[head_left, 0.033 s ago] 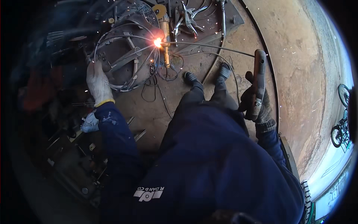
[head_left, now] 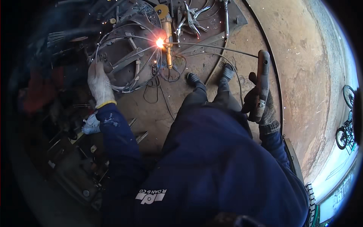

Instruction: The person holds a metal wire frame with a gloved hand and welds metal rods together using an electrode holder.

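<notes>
My left hand [head_left: 100, 83], in a white knitted glove with a yellow cuff edge, is closed on the left side of a round frame of bent metal rods [head_left: 128, 37]. In a dark glove, my right hand [head_left: 264, 108] grips a worn welding electrode holder [head_left: 263, 70], upright at the right. A long welding electrode [head_left: 219, 48] reaches left from the holder's top. Its far end meets the rods in a bright welding arc [head_left: 160, 42], with sparks flying around. Glare hides the exact contact point.
A yellow angle grinder [head_left: 166, 26] lies just right of the arc. Several locking pliers [head_left: 191, 20] rest on the dark metal worktable [head_left: 240, 19]. Cables [head_left: 155, 96] trail over the floor near my feet. Metal scraps lie at lower left, and bicycles [head_left: 342, 136] stand far right.
</notes>
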Demonstrator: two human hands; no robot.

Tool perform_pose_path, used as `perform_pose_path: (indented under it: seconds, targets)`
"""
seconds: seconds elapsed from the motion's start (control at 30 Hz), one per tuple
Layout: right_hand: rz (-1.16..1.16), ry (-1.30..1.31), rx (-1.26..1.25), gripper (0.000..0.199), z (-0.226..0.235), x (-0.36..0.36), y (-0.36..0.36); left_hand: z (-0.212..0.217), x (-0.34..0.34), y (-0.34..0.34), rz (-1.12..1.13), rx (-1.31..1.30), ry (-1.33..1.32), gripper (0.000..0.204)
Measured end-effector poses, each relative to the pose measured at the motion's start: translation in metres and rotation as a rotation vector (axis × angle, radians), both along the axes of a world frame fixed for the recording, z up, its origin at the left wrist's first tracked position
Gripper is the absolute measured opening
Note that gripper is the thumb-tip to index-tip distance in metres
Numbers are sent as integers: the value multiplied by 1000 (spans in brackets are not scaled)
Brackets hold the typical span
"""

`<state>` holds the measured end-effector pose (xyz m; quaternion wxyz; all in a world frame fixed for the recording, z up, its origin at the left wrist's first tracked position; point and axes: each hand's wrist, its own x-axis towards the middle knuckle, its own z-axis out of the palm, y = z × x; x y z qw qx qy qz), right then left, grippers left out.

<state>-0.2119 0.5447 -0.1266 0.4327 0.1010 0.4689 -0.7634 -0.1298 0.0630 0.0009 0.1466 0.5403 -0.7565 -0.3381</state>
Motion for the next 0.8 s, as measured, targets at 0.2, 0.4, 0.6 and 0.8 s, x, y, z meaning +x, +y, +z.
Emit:
perform_pose_path:
  seconds: [0.2,0.4,0.6,0.8]
  targets:
    - [-12,70,54,78,-2,0,-2,3,1,-1,33,94,125,40]
    - [-67,72,40,77,-12,-4,-3,11,1,-8,42,396,287,38]
    - [-44,207,131,66,-6,-9,-4,3,40,-47,-133,695,820,40]
    - [-43,302,180,81,2,-4,-13,5,64,-37,77,571,867,42]
